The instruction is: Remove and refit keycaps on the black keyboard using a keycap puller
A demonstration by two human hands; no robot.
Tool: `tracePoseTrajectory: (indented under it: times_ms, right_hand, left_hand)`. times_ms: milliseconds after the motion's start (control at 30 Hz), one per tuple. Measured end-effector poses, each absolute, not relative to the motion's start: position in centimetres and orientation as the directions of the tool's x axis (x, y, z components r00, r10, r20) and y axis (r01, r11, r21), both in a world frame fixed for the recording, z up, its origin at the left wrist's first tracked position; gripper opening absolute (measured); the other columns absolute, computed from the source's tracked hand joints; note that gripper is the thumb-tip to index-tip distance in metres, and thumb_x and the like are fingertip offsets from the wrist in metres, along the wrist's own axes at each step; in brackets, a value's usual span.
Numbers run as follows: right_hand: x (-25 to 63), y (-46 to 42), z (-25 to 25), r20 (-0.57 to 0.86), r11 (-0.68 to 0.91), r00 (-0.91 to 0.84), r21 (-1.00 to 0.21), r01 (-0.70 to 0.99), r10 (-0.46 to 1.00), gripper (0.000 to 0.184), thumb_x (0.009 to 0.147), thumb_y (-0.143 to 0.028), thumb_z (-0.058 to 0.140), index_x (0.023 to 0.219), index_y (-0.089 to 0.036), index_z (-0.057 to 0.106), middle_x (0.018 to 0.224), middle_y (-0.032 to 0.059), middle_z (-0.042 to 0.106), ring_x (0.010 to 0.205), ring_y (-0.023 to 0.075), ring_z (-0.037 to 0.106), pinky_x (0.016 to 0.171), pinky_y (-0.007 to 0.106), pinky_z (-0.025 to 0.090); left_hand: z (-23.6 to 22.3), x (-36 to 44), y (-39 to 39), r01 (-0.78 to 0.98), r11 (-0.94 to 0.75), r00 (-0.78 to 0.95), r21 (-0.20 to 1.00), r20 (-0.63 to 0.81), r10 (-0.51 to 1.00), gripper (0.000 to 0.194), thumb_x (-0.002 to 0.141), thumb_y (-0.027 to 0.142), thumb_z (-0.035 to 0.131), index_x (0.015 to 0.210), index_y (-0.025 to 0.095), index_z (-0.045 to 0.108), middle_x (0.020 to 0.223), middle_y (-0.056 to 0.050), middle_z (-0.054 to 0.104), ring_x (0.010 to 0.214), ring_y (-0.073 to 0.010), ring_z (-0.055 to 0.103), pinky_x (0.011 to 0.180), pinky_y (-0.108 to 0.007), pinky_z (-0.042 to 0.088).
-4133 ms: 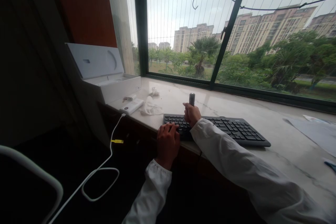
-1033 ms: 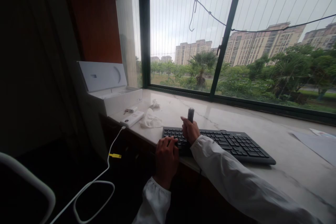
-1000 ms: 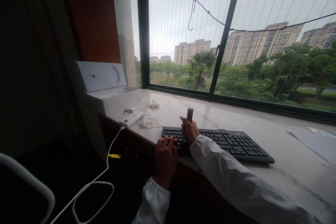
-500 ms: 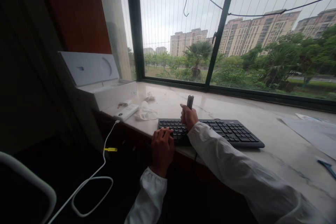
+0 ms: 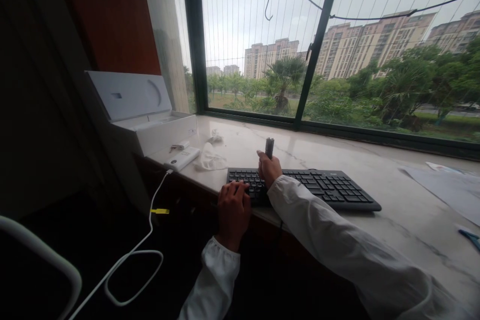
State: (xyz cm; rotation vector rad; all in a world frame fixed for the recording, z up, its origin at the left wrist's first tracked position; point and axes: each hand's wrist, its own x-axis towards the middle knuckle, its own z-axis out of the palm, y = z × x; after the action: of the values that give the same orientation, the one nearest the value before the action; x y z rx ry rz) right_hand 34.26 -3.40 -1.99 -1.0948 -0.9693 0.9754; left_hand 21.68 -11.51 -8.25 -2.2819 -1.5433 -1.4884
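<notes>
A black keyboard [image 5: 322, 187] lies on the pale marble sill [image 5: 375, 170] in front of the window. My right hand [image 5: 269, 171] is closed round a small dark cylindrical tool [image 5: 269, 147] that stands upright over the keyboard's left part. My left hand [image 5: 233, 210] rests at the keyboard's near left corner with its fingers curled over the edge and the keys. Both arms wear white sleeves.
An open white box [image 5: 150, 117] stands at the sill's left end. Beside it lie a white power bank [image 5: 181, 158] with a white cable [image 5: 138, 255] hanging down, and a crumpled white cloth [image 5: 210, 158]. Papers [image 5: 446, 185] lie at the right. A white chair rail [image 5: 41, 250] curves at lower left.
The view has shifted a little down and left. My right hand stays closed on the tool over the keyboard's left part, and my left hand stays at the near left corner.
</notes>
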Motion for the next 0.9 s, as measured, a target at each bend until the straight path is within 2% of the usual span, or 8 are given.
tracePoseTrajectory:
  times_ms: [267,533,900]
  right_hand:
    - [34.1,-3.1,-2.6,0.103,0.143,0.322,-0.985,-0.101,0.941,0.036,0.078,-0.044,0.062,0.059,-0.025,0.037,0.035,-0.0093,0.029,0.030,0.0089,0.028,0.029,0.025,0.022]
    - [33.8,-2.6,-2.8,0.091,0.115,0.244,-0.990,-0.085,0.965,0.034,0.074,-0.041,0.063,0.056,-0.023,0.040,0.037,-0.0083,0.033,0.034,0.0076,0.029,0.032,0.024,0.019]
    - [33.6,-4.3,-1.3,0.020,0.032,0.051,-0.964,-0.263,0.999,0.041,0.075,-0.033,0.060,0.054,-0.025,0.026,0.036,-0.0106,0.024,0.030,0.0047,0.016,0.029,0.021,0.011]
  left_hand:
    - [-8.2,21.6,-11.6,0.720,-0.522,0.065,0.457,0.704,0.707,0.029,0.088,0.009,0.046,0.106,0.023,0.065,0.113,-0.004,0.065,0.108,-0.0238,0.054,0.098,-0.043,0.044]
    - [-8.2,21.6,-11.6,0.725,-0.521,0.065,0.450,0.708,0.703,0.030,0.087,0.008,0.049,0.107,0.023,0.065,0.114,-0.004,0.065,0.108,-0.0239,0.054,0.099,-0.044,0.044]
    - [-8.2,21.7,-11.7,0.739,-0.505,0.057,0.446,0.706,0.706,0.029,0.087,0.009,0.049,0.107,0.023,0.065,0.114,-0.004,0.065,0.108,-0.0235,0.054,0.098,-0.042,0.045]
